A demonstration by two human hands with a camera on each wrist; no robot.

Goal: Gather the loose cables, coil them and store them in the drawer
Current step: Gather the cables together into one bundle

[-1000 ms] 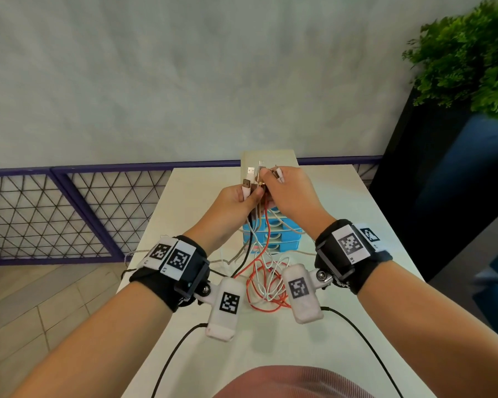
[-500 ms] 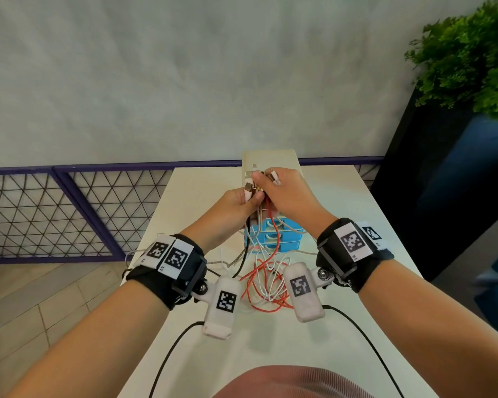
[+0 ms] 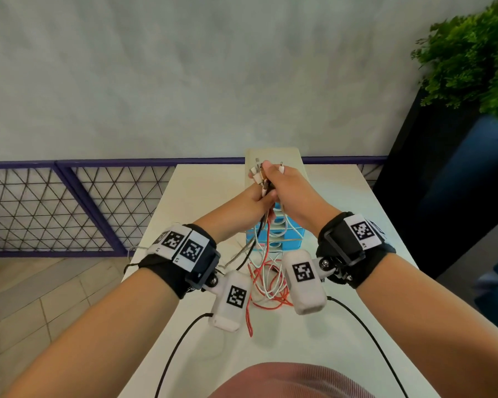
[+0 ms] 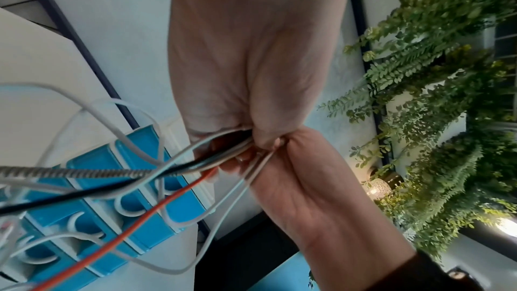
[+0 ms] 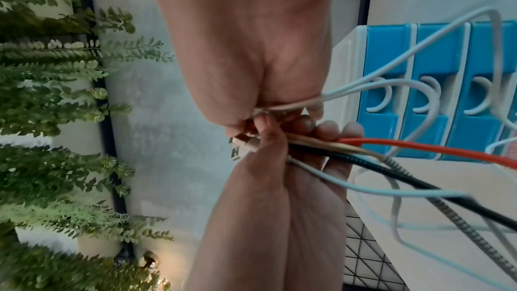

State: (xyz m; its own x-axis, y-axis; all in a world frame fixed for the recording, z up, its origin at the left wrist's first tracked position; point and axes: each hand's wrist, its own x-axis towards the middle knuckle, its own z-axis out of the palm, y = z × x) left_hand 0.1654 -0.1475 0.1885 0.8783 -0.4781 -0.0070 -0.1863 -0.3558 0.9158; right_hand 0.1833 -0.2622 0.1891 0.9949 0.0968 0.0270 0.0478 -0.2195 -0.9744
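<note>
Both the left hand [image 3: 255, 201] and right hand [image 3: 288, 191] pinch the limp, light red, white and black cables [image 3: 266, 271] by their plug ends, leaving tangle-prone slack below.

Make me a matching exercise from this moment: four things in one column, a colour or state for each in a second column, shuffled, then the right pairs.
Things
1. drawer unit
2. left hand
3. braided cable
4. longest loop lying on the table

Colour or state
A. metallic silver sheath
B. red
C. blue fronts in a white frame, all closed
D. fingers curled round a bunch of cable ends, grip raised above the table

Pairs: 1-C, 2-D, 3-A, 4-B
</note>
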